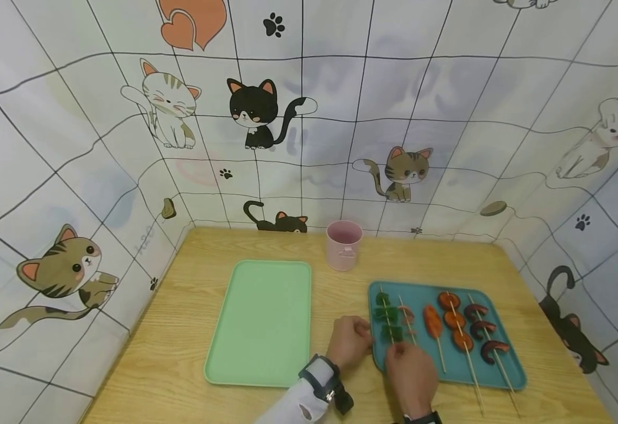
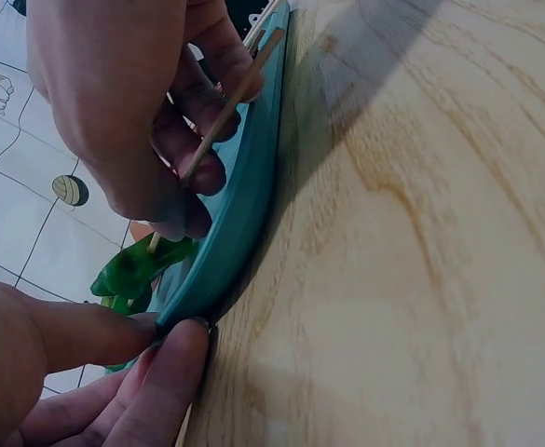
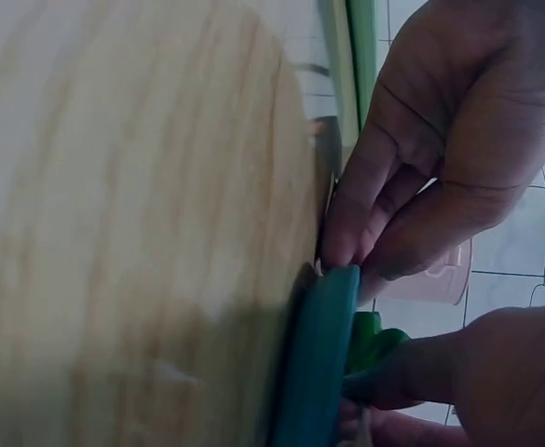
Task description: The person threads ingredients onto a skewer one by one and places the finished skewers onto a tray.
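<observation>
In the head view, a skewer of green pepper pieces (image 1: 392, 333) lies at the left side of a blue tray (image 1: 419, 292). My right hand (image 1: 410, 374) pinches the lower part of its stick. The left wrist view shows that stick (image 2: 227, 110) between the right fingers, its bare end poking out beyond the tray's edge. My left hand (image 1: 348, 341) pinches the tray's left rim between thumb and fingers, also seen in the right wrist view with the left hand (image 3: 477, 130) at the tray edge (image 3: 323, 345). Beside the pepper skewer lies a thin skewer with pinkish pieces (image 1: 406, 315).
Farther right on the blue tray are an orange-red oval piece on a stick (image 1: 433, 321), a skewer of round slices (image 1: 454, 320) and a skewer of dark curled pieces (image 1: 482, 328). A light green tray (image 1: 266, 324) lies left. A pink cup (image 1: 343, 247) stands at the back.
</observation>
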`<state>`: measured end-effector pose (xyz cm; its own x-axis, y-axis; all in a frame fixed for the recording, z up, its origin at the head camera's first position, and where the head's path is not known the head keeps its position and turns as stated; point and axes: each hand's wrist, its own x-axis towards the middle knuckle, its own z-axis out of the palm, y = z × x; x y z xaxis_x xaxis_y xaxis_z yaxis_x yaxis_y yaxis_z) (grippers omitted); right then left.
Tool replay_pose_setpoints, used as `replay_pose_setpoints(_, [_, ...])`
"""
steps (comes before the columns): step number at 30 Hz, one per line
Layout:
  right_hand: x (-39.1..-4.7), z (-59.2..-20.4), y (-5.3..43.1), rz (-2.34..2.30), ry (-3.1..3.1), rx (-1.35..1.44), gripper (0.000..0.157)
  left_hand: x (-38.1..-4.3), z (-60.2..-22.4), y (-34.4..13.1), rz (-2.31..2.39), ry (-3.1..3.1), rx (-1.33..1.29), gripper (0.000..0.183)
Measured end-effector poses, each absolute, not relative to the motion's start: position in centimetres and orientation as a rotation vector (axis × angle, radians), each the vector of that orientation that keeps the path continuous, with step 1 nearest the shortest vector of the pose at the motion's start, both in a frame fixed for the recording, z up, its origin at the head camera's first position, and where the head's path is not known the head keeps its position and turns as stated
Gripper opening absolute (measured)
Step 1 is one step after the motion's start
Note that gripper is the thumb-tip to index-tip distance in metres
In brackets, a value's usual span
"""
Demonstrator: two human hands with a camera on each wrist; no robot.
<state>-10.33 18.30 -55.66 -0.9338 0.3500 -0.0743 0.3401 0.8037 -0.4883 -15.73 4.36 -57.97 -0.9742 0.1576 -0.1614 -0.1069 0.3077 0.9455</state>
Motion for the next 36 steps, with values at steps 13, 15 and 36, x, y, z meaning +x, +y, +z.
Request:
replay_pose_setpoints(13, [-10.7, -55.3, 18.5, 0.784, -3.113, -0.517, 0.027, -15.7, -57.9, 4.2, 1.732, 2.325, 0.044, 0.021])
replay_pose_setpoints(15, [-10.9, -55.2, 18.6, 0.797, -3.127, -0.487, 0.029, -15.6, -57.8, 4.0, 1.744, 2.313, 0.055, 0.022])
replay_pose_setpoints(36, [-16.2, -52.9, 26.6, 0.718, -2.730, 0.233, 0.070, -19.7, -54.2, -10.5, 1.384, 3.101, 0.249, 0.050])
